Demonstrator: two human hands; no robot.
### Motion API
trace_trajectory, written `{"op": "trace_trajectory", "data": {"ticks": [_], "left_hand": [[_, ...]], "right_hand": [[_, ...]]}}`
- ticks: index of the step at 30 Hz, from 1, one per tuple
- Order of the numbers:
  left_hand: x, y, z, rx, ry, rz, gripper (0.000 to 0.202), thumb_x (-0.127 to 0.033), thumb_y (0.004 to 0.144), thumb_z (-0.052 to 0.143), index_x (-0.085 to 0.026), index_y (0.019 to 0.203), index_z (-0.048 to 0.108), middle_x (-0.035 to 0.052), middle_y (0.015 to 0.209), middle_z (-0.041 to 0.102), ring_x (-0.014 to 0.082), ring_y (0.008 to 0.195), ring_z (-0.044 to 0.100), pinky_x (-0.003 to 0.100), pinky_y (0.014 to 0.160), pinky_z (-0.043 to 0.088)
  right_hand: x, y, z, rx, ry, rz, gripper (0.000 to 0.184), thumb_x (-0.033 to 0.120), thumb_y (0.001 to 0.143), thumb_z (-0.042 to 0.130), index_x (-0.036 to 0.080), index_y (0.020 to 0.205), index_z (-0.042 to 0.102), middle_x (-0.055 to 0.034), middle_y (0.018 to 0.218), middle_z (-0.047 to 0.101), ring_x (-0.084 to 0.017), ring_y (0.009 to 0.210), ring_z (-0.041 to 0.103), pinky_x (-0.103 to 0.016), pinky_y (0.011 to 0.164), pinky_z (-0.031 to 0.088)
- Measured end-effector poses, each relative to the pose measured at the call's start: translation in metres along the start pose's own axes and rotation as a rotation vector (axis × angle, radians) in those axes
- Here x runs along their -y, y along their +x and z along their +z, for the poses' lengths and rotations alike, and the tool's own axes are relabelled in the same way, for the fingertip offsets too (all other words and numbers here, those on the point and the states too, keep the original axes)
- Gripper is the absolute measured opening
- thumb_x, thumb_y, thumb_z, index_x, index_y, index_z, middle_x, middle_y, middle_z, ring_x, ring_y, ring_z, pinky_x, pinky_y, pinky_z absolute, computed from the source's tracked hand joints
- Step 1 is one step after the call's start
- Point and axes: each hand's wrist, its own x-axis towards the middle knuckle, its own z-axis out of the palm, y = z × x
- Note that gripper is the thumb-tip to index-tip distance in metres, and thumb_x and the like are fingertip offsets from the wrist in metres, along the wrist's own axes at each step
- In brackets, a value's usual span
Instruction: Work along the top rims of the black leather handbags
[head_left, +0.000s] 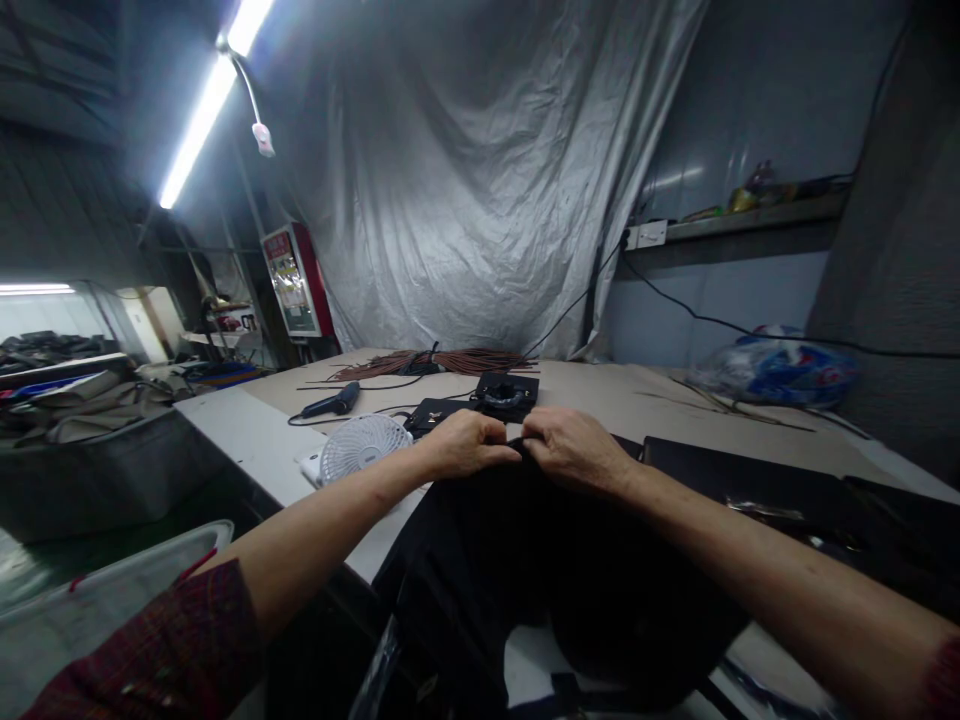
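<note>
A large piece of black fabric [525,570] lies over the near edge of the work table [247,440] and hangs toward me. My left hand [466,443] and my right hand [571,448] sit side by side at its far edge, both closed in a pinch on the fabric, knuckles almost touching. Just beyond the hands lies a flat black piece with a round metal part [506,394].
A small white fan [361,447] stands left of my hands, with a dark hand tool [331,403] and its cord behind it. A bundle of brown cords [442,361] lies at the back. Black sheets [757,485] cover the table's right. A blue plastic bag [776,370] sits far right.
</note>
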Motion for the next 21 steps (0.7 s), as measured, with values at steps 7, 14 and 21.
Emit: {"op": "trace_trajectory", "data": {"ticks": [7, 14, 21], "left_hand": [[-0.005, 0.003, 0.002, -0.069, 0.21, 0.144, 0.028, -0.029, 0.082, 0.052, -0.014, 0.058, 0.054, -0.0044, 0.051, 0.041, 0.0074, 0.05, 0.036, 0.024, 0.052, 0.022], [0.007, 0.003, -0.004, 0.033, 0.071, 0.189, 0.037, -0.036, 0.085, 0.053, -0.012, 0.057, 0.056, -0.0053, 0.05, 0.033, 0.0063, 0.049, 0.031, 0.022, 0.051, 0.024], [0.015, -0.006, -0.013, 0.142, 0.006, 0.153, 0.022, -0.027, 0.083, 0.055, -0.013, 0.091, 0.07, 0.0005, 0.073, 0.063, 0.011, 0.068, 0.054, 0.019, 0.064, 0.039]], "right_hand": [[0.007, 0.002, 0.001, -0.02, -0.029, 0.009, 0.02, 0.02, 0.074, 0.047, 0.018, 0.074, 0.067, -0.0057, 0.079, 0.067, -0.017, 0.072, 0.057, -0.028, 0.06, 0.031], [-0.008, 0.004, -0.004, 0.079, 0.153, -0.191, 0.022, 0.016, 0.077, 0.049, 0.017, 0.082, 0.07, -0.0048, 0.08, 0.067, -0.016, 0.075, 0.058, -0.024, 0.067, 0.038], [-0.014, 0.005, -0.008, 0.16, 0.197, -0.263, 0.028, 0.007, 0.079, 0.047, 0.014, 0.092, 0.071, -0.0057, 0.083, 0.064, -0.016, 0.077, 0.057, -0.025, 0.069, 0.04]]}}
